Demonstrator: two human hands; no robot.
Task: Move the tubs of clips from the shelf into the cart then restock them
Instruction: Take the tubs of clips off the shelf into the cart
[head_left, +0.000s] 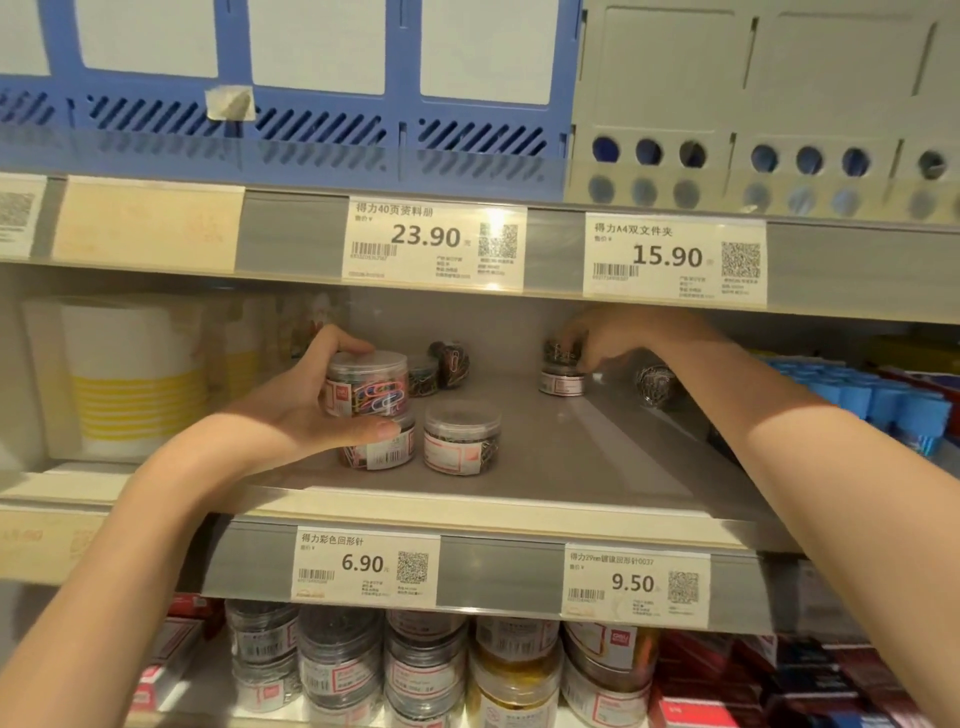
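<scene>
Both hands reach onto the grey shelf (545, 457). Left hand (306, 410) grips a clear tub (366, 384) of coloured paper clips, stacked on another tub (382, 449) near the front edge; a third tub (461, 439) stands just beside. Right hand (608, 340) curls over stacked tubs (562, 371) farther back. Price tags (366, 566) below read 6.90 and 9.50.

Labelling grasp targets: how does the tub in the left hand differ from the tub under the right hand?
The left-hand tub shows bright multicoloured clips; the right-hand tub looks dark and metallic. The left-hand tub sits near the shelf front, stacked on another tub; the right-hand tub is further back, also atop a tub. The left hand wraps its tub's side with thumb below; the right hand takes its grip from above, blurred. Both are clear round lidded tubs.
</scene>
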